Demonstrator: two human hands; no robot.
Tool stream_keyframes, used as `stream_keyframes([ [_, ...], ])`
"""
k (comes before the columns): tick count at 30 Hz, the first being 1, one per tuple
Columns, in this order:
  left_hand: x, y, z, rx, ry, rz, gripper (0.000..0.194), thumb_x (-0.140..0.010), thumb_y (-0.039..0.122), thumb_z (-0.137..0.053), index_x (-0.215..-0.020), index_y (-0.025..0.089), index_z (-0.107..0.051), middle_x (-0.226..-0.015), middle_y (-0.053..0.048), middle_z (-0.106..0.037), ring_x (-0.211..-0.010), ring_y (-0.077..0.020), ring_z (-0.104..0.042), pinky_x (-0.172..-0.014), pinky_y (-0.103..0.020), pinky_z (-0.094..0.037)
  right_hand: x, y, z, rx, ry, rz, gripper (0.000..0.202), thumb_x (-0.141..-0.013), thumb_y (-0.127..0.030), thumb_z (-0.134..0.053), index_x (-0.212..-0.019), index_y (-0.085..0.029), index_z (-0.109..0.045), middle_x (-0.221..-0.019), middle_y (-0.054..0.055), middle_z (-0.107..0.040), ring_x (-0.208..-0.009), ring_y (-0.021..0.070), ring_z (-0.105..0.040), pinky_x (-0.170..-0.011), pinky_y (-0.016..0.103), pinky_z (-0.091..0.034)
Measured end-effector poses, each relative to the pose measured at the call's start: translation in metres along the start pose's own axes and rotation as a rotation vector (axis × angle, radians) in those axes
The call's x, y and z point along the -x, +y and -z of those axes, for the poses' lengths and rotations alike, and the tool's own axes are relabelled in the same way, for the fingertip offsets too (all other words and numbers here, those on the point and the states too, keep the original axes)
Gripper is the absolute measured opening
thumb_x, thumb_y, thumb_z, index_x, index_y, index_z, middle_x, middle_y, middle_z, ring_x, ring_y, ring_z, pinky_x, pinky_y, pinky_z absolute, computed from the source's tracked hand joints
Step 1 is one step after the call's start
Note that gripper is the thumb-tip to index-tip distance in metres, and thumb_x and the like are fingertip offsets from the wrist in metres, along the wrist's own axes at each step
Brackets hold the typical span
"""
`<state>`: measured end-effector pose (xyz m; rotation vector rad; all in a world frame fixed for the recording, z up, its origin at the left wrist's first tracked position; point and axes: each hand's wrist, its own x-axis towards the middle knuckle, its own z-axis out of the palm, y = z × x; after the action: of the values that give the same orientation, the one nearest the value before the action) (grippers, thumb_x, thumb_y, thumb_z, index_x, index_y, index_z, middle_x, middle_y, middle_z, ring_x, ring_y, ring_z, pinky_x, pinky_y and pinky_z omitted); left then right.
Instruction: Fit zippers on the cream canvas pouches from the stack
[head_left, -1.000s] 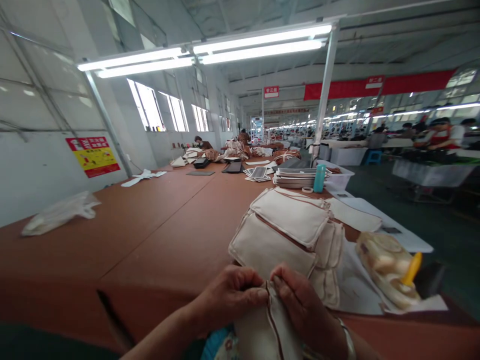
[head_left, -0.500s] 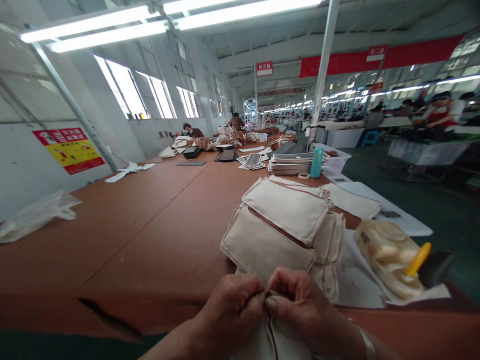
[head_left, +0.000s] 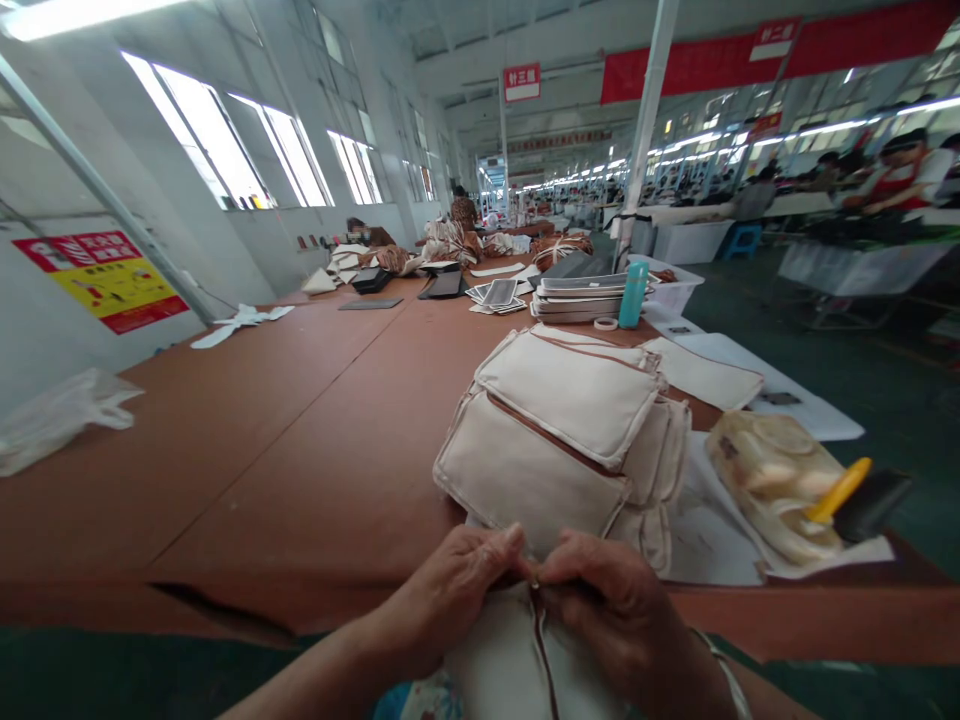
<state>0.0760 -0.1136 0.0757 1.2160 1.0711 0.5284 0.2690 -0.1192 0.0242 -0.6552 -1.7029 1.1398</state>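
Note:
A cream fabric piece [head_left: 502, 645] with a brown-edged slit down its middle lies at the bottom centre, below the table's front edge. My left hand [head_left: 465, 590] pinches the top end of the slit from the left. From the right, my right hand [head_left: 611, 600] grips the same end, its fingers curled, with a pale band at the wrist. The fingertips of both hands nearly meet there. Just beyond them a stack of cream sewn pieces [head_left: 562, 400] with brown trim rests on the brown table [head_left: 300, 440].
Right of the stack are a cloudy plastic container [head_left: 772, 470], a yellow-handled tool [head_left: 840, 490] and white sheets. A teal bottle [head_left: 634, 295] and tape roll [head_left: 605, 323] stand behind. A clear plastic bag [head_left: 67, 410] lies far left. People sit in the background.
The view has tilted down a little. My left hand has shifted its hold, its thumb now raised, and more of the cream piece shows below it.

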Motion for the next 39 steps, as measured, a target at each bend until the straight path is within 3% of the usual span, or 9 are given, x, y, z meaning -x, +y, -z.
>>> stream_keyframes([
  [6,-0.004,0.005,0.001,0.065,-0.221,0.006,0.041,-0.084,0.05,-0.063,-0.073,0.01,-0.058,-0.067,0.003,-0.04,-0.061,-0.0084,-0.029,-0.054,-0.019,-0.024,0.005,0.004,0.009,0.307,-0.13,0.22,0.016,-0.09,-0.009,-0.047,-0.094,-0.022,-0.057,-0.077,0.003,-0.053,-0.069,0.016,-0.051,-0.062,0.027,-0.039],
  [10,-0.001,0.012,0.001,-0.074,-0.28,-0.043,0.037,-0.087,0.047,-0.058,-0.079,0.011,-0.059,-0.074,0.001,-0.045,-0.067,-0.0096,-0.034,-0.057,-0.019,-0.028,0.01,0.004,0.009,0.249,-0.104,0.272,0.018,-0.088,-0.008,-0.049,-0.098,-0.022,-0.054,-0.077,0.002,-0.053,-0.069,0.015,-0.051,-0.063,0.025,-0.038],
  [12,0.002,0.014,0.001,-0.17,-0.29,-0.078,0.034,-0.089,0.044,-0.056,-0.077,0.012,-0.057,-0.075,0.002,-0.045,-0.068,-0.0097,-0.034,-0.058,-0.019,-0.029,0.01,0.0,0.01,0.128,-0.12,0.188,0.011,-0.087,-0.013,-0.054,-0.096,-0.02,-0.054,-0.078,0.001,-0.052,-0.068,0.0142,-0.049,-0.062,0.025,-0.037],
  [16,0.008,0.018,0.0,-0.43,-0.25,-0.142,0.03,-0.094,0.036,-0.047,-0.073,0.015,-0.049,-0.069,0.004,-0.037,-0.064,-0.0089,-0.031,-0.055,-0.019,-0.027,0.001,-0.014,0.02,-0.154,-0.186,-0.245,0.026,-0.097,-0.039,-0.044,-0.09,-0.016,-0.055,-0.081,0.002,-0.052,-0.074,0.0149,-0.047,-0.067,0.025,-0.04],
  [18,0.011,0.02,0.0,-0.537,-0.221,-0.184,0.029,-0.095,0.034,-0.045,-0.073,0.015,-0.048,-0.068,0.004,-0.036,-0.063,-0.009,-0.031,-0.056,-0.02,-0.027,-0.007,-0.019,0.025,-0.155,-0.273,-0.339,0.038,-0.099,-0.045,-0.04,-0.081,-0.015,-0.055,-0.074,0.0,-0.047,-0.07,0.0129,-0.043,-0.064,0.024,-0.037],
  [22,0.015,0.021,-0.002,-0.562,-0.182,-0.217,0.033,-0.095,0.04,-0.044,-0.075,0.014,-0.049,-0.069,0.003,-0.039,-0.064,-0.0092,-0.033,-0.056,-0.02,-0.028,-0.014,-0.02,0.025,-0.091,-0.406,-0.319,0.04,-0.093,-0.047,-0.053,-0.074,-0.013,-0.056,-0.066,-0.004,-0.038,-0.061,0.0095,-0.032,-0.053,0.021,-0.026],
  [28,0.016,0.012,0.001,-0.169,-0.223,-0.115,0.043,-0.091,0.055,-0.048,-0.075,0.015,-0.047,-0.065,0.004,-0.034,-0.058,-0.0083,-0.026,-0.05,-0.021,-0.023,-0.003,-0.011,0.015,-0.398,-0.299,-0.225,0.037,-0.089,-0.043,-0.06,-0.068,-0.013,-0.052,-0.065,-0.003,-0.039,-0.061,0.0099,-0.033,-0.055,0.023,-0.026],
  [31,0.017,0.016,0.004,-0.188,-0.156,-0.151,0.049,-0.096,0.052,-0.036,-0.072,0.012,-0.054,-0.064,0.002,-0.039,-0.057,-0.0089,-0.03,-0.052,-0.022,-0.025,-0.001,-0.012,0.016,-0.407,-0.278,-0.205,0.037,-0.089,-0.04,-0.061,-0.065,-0.015,-0.049,-0.064,-0.003,-0.037,-0.06,0.0093,-0.031,-0.053,0.023,-0.024],
  [39,0.016,0.025,-0.011,-0.107,-0.041,0.066,0.018,-0.068,0.032,-0.057,-0.064,0.015,-0.051,-0.056,0.004,-0.037,-0.051,-0.0083,-0.025,-0.048,-0.024,-0.019,-0.001,-0.014,0.021,-0.365,-0.296,-0.213,0.035,-0.09,-0.04,-0.06,-0.068,-0.015,-0.052,-0.067,-0.002,-0.041,-0.062,0.0109,-0.033,-0.055,0.024,-0.025],
])
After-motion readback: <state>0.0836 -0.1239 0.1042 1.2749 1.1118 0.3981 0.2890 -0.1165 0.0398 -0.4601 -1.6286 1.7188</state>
